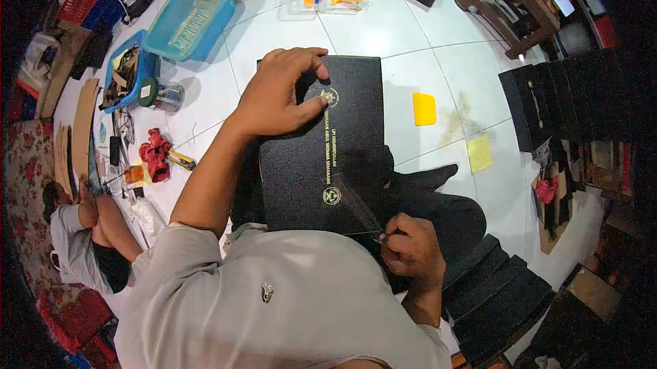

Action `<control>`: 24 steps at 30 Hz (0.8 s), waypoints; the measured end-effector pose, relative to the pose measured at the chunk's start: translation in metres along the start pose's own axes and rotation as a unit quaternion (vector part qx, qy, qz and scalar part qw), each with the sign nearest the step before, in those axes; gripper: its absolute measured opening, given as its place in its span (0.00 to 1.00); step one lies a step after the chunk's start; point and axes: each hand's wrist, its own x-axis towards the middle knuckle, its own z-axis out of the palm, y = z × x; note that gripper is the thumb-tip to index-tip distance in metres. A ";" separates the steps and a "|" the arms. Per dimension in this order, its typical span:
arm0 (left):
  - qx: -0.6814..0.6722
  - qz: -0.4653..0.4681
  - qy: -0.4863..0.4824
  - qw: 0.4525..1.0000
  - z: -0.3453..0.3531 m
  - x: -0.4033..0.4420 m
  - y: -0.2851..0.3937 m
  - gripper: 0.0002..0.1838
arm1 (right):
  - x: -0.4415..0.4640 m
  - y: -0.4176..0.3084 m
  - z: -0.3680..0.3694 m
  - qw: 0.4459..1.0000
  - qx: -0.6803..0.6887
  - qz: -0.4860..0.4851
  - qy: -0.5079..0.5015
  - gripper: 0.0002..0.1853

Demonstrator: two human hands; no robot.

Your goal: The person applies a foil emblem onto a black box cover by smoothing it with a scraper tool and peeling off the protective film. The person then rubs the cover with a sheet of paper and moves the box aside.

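Folder [294, 174]: black, on lap [448, 215]
Lettering [330, 150]: gold, looks done
Left hand [284, 92]: thumb, fingers spread over far end
Right hand [414, 249]: fingertips pinching, apparently strip's end
Strip [360, 208]: clear, over near corner; seemingly unfinished

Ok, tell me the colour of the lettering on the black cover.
The lettering is yellowish gold, best seen in the head view.

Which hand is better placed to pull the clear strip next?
Probably the right hand: it apparently pinches the clear strip, while the left hand is at the far end of the black folder.
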 end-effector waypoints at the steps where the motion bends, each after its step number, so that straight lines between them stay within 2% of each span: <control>1: -0.002 0.000 0.000 1.000 0.000 0.000 0.000 0.22 | 0.002 -0.002 -0.002 1.000 0.000 -0.001 -0.003 0.16; 24: -0.003 0.006 0.008 1.000 0.000 0.000 0.001 0.21 | -0.001 -0.004 -0.005 1.000 0.006 0.005 -0.002 0.17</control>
